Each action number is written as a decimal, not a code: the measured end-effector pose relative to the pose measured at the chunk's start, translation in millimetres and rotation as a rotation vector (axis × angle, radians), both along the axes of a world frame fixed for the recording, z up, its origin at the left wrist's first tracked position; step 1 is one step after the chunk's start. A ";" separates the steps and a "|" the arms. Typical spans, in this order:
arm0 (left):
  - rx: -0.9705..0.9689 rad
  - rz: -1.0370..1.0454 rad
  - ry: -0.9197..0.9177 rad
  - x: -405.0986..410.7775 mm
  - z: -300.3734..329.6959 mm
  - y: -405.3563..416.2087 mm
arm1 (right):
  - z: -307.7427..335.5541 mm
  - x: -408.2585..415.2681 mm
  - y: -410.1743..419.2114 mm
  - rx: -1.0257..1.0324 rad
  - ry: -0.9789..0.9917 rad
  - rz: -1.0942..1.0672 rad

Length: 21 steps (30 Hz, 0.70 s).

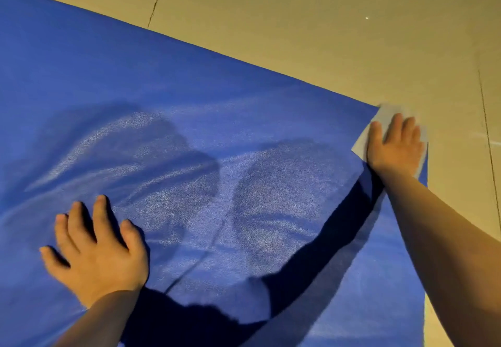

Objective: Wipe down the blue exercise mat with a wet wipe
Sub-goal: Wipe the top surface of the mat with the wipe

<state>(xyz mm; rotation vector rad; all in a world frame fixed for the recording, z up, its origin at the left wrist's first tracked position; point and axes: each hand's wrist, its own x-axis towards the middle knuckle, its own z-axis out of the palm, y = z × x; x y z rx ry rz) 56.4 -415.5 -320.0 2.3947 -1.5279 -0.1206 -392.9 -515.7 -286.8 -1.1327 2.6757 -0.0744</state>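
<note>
Blue exercise mat point(189, 108) lies flat on tiled floor point(325, 21). Right hand point(393, 146), fingers straight and together, presses the wet wipe point(362, 143) onto the mat's far right corner. Left hand point(95, 251) rests flat, fingers spread, likely bracing the mat against sliding.

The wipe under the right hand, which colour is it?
White to pale grey, plain; the wet wipe shows in the head view, at the mat's corner.

Blue mat point(189, 97) lies flat, open between left hand point(95, 249) and right hand point(394, 147); tiled floor point(325, 21) beyond its edges, unobstructed.
</note>
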 end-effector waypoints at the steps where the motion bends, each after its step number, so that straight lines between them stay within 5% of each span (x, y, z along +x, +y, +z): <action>1: 0.002 0.003 -0.011 0.8 -0.4 1.1 | -0.3 -5.4 7.1 0.017 0.010 -0.054; 5: 0.009 0.005 0.016 1.0 -0.8 0.2 | -6.9 16.0 5.4 -0.031 0.023 -0.281; 8: 0.038 0.008 0.020 2.2 0.7 -1.6 | -10.5 71.1 -12.1 -0.022 0.034 -0.240; 11: 0.052 0.006 0.030 2.6 2.9 -3.3 | -23.0 158.1 -22.1 -0.019 0.123 0.179; 16: 0.040 0.015 0.025 1.7 1.8 -2.4 | -24.4 277.0 -1.4 -0.187 -0.135 0.806; 18: 0.040 0.017 0.028 0.6 1.9 -2.5 | -30.2 253.0 2.4 -0.237 -0.155 0.799; 21: 0.039 0.009 0.018 1.8 1.4 -2.8 | -31.4 176.1 15.5 -0.215 -0.084 0.514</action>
